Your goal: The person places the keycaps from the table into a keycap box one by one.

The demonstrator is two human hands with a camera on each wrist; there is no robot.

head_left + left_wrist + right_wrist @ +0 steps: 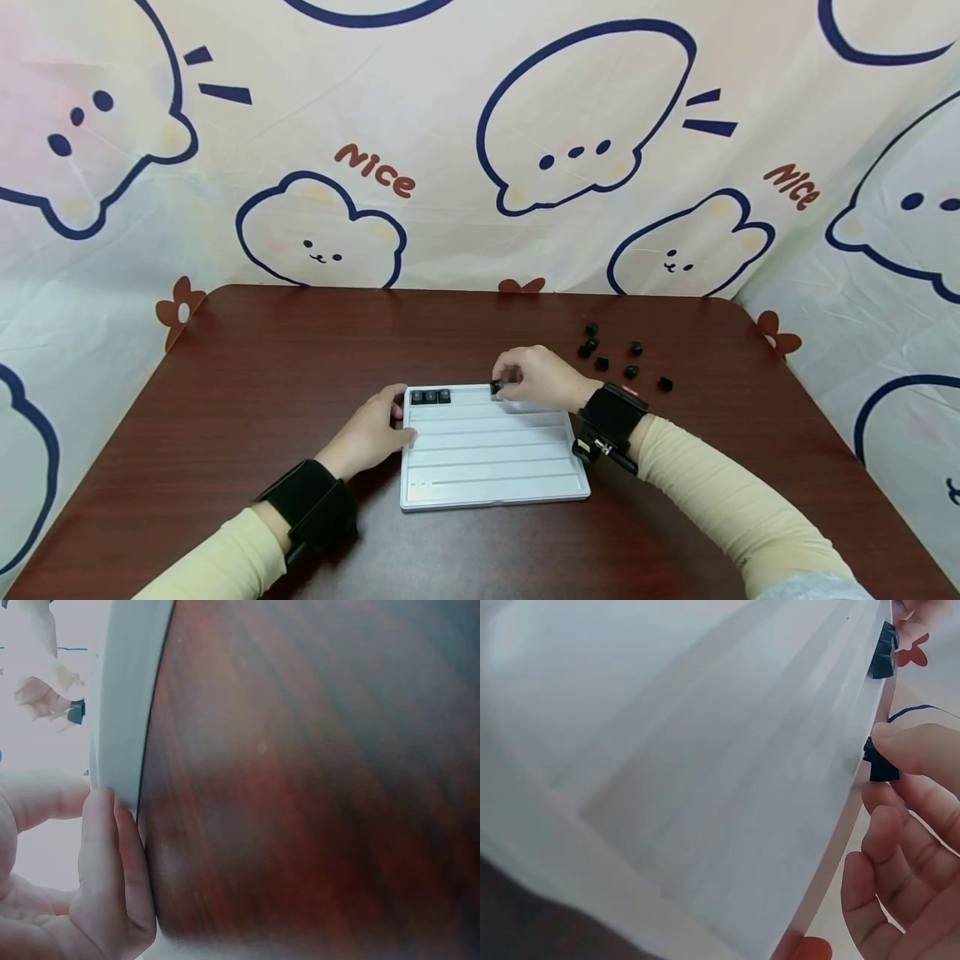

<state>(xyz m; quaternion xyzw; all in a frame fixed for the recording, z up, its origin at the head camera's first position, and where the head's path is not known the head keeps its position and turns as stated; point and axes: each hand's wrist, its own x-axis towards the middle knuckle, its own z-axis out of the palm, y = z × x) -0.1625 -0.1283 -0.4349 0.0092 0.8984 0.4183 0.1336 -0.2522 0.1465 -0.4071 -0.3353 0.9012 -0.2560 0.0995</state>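
A white tray (487, 450) with shallow horizontal ridges lies on the table. Three black keycaps (431, 397) sit side by side in its top row, at the left end. My left hand (375, 429) grips the tray's left edge near the upper corner, thumb over the rim and fingers outside it; the left wrist view shows these fingers (101, 847) along the rim. Between thumb and fingertips, my right hand (543, 379) pinches another black keycap (885, 761) at the tray's top edge, right of the three, with a gap between.
Several loose black keycaps (632, 372) are scattered on the brown table (300, 350) beyond and right of the tray. Behind the table hangs a pale cloth (450, 100) printed with cartoon outlines. Each wrist wears a black strap (615, 412).
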